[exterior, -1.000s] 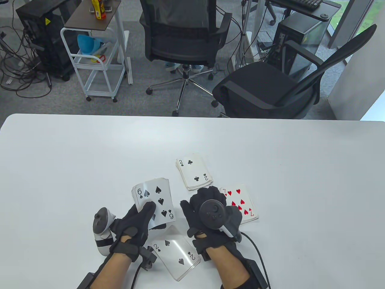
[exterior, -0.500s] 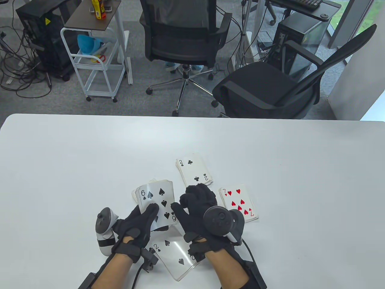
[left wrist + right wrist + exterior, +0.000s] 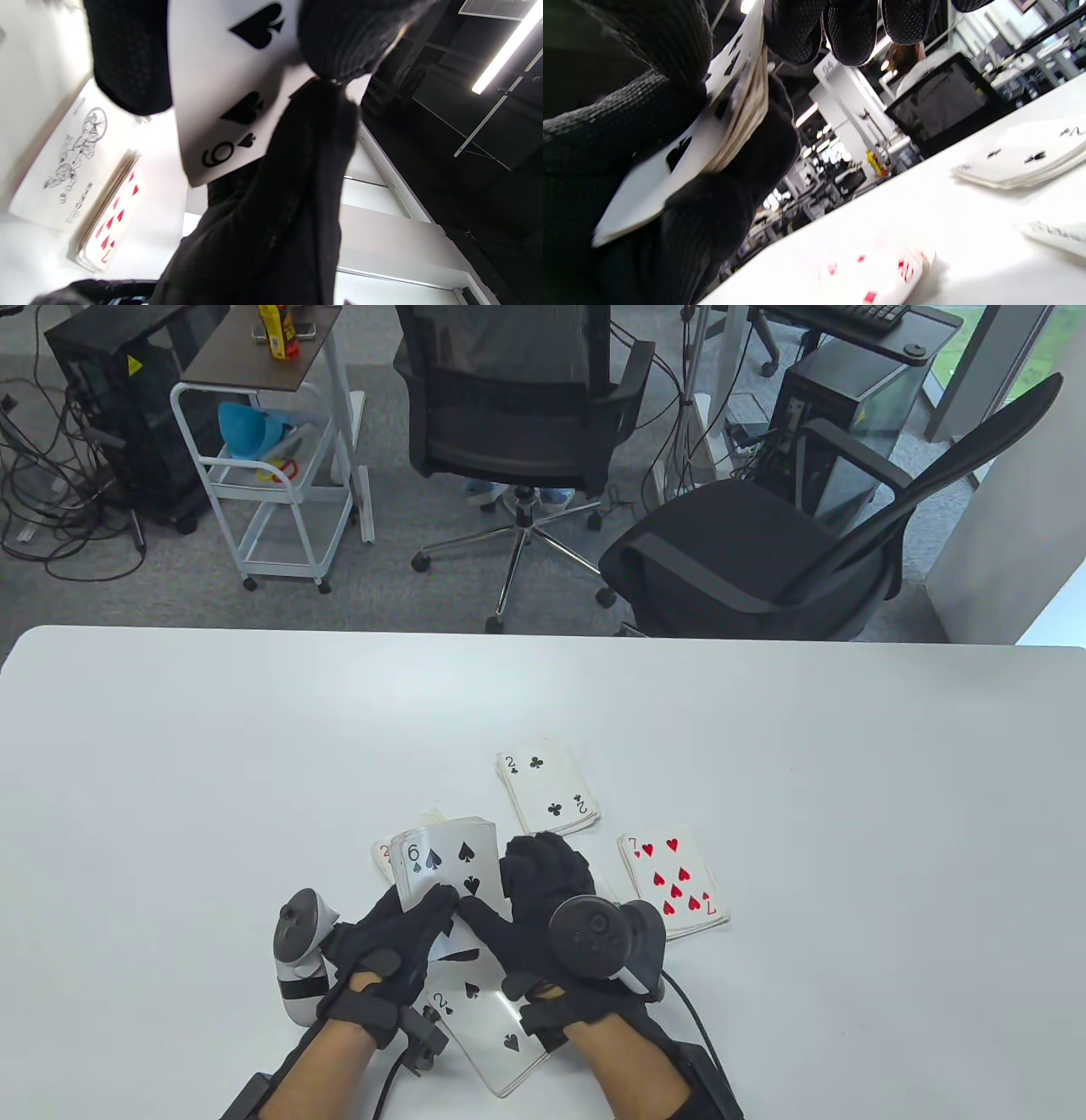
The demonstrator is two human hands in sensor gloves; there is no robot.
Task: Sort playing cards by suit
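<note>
My left hand (image 3: 428, 903) holds a deck of cards face up, with the 6 of spades (image 3: 445, 865) on top; the card also shows in the left wrist view (image 3: 220, 97). My right hand (image 3: 496, 891) pinches that top card, thumb on its face and fingers at its right edge. In the right wrist view the card (image 3: 683, 144) is slightly lifted off the deck (image 3: 746, 114). On the table lie a clubs pile with the 2 of clubs (image 3: 547, 789), a hearts pile with the 7 of hearts (image 3: 679, 882) and a spades pile with the 2 of spades (image 3: 496, 1027).
A pile with a red corner (image 3: 382, 857) peeks out from under the deck. A joker card (image 3: 72, 165) lies beside the hearts pile (image 3: 112, 220) in the left wrist view. The white table (image 3: 212, 746) stretches far; office chairs (image 3: 764, 551) stand beyond its far edge.
My right hand has moved left from the hearts pile to the deck and taken hold of the 6 of spades. The left hand has shifted the deck slightly right.
</note>
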